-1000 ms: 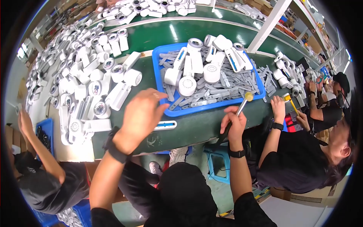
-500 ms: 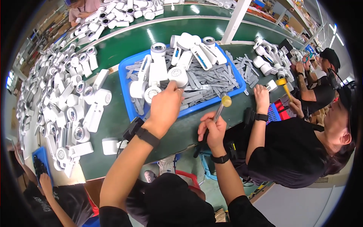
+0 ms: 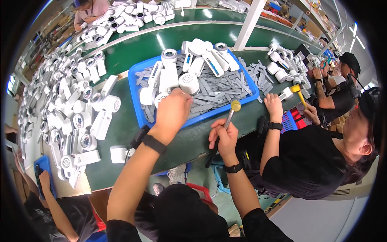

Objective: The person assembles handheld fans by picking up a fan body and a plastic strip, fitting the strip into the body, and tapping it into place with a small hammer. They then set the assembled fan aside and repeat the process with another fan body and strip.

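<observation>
My left hand [image 3: 174,109] is over the near side of a blue tray [image 3: 134,94], its fingers bent together. Whatever they pinch, if anything, is hidden. Right beside its fingertips are a white fan-like unit with a round grille [image 3: 189,83] and grey plastic strips [image 3: 209,99]. My right hand [image 3: 224,139] is closed round a small mallet [image 3: 235,106] with a yellow head, metal shaft and black grip. The mallet's head points up, close to the tray's near rim. Several more white units [image 3: 169,72] lie on the strips inside the tray.
Many white units [image 3: 80,119] are heaped at the left. One white piece [image 3: 118,154] lies near the bench's front edge. At my right, a co-worker [image 3: 310,161] holds a yellow hammer [image 3: 297,89] by a white unit. A white post [image 3: 250,26] rises behind the tray.
My left hand has shifted slightly left and down, away from the grilled unit. My right hand and the mallet have moved a little left. The co-worker's white unit now shows more of its length.
</observation>
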Demonstrator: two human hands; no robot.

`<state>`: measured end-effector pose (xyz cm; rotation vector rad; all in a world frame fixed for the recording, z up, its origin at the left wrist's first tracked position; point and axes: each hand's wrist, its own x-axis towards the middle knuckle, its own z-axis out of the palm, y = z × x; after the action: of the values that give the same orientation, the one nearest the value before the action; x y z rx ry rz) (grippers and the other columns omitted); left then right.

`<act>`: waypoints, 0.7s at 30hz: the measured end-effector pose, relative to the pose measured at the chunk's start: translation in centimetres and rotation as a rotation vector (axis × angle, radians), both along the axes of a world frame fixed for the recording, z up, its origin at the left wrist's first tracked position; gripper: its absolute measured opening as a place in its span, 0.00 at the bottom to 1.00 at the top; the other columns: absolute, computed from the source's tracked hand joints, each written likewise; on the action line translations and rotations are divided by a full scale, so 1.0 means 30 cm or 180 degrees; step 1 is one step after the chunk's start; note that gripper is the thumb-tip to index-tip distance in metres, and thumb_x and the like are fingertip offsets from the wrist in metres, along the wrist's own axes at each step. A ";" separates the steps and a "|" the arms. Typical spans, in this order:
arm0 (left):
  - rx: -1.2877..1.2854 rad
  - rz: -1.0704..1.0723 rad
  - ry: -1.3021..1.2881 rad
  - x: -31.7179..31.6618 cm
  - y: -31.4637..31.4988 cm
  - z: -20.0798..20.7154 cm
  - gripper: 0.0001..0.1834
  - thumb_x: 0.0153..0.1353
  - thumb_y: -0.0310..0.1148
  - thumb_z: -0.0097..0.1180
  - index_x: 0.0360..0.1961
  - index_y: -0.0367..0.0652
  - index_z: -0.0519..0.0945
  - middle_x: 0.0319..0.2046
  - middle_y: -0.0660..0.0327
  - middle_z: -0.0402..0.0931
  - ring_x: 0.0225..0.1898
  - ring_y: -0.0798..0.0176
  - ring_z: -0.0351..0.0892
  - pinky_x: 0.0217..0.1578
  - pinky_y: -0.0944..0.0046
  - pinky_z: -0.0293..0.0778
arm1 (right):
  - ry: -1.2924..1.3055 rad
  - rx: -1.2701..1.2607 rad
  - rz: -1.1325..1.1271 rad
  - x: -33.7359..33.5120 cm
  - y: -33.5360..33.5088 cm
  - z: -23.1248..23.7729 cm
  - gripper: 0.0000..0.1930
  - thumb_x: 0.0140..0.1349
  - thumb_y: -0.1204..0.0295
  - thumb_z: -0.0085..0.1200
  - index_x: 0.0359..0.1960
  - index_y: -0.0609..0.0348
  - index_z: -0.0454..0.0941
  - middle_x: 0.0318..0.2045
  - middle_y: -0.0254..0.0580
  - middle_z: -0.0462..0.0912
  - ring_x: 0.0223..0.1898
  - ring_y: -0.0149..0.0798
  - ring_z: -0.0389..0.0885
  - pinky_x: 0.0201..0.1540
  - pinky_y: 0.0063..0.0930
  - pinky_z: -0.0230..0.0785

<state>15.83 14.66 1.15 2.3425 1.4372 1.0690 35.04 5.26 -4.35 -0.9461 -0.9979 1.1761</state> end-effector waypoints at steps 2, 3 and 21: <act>0.0060 0.0091 -0.0257 -0.033 -0.012 0.036 0.07 0.65 0.32 0.64 0.38 0.40 0.87 0.37 0.50 0.85 0.35 0.44 0.86 0.39 0.48 0.82 | -0.0006 0.0026 -0.0010 0.002 0.001 -0.005 0.09 0.73 0.78 0.41 0.43 0.69 0.75 0.19 0.48 0.80 0.11 0.34 0.74 0.15 0.23 0.66; -0.0360 0.0276 -0.0495 -0.050 -0.028 0.090 0.08 0.65 0.33 0.64 0.39 0.40 0.87 0.37 0.50 0.86 0.35 0.43 0.87 0.40 0.49 0.82 | -0.0004 0.0025 -0.0017 0.005 0.002 -0.002 0.09 0.73 0.78 0.41 0.43 0.69 0.75 0.19 0.48 0.80 0.11 0.34 0.74 0.15 0.23 0.66; -0.1320 0.0176 0.1202 -0.146 -0.297 0.048 0.13 0.64 0.41 0.66 0.40 0.42 0.91 0.32 0.48 0.87 0.38 0.42 0.87 0.41 0.48 0.82 | 0.0204 0.0093 -0.0174 -0.005 0.007 -0.014 0.09 0.75 0.77 0.45 0.44 0.67 0.79 0.20 0.44 0.80 0.11 0.30 0.74 0.13 0.23 0.62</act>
<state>11.45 5.75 2.60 2.2756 1.6605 0.2942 34.88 5.46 -4.76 -0.9017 -0.9302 1.1365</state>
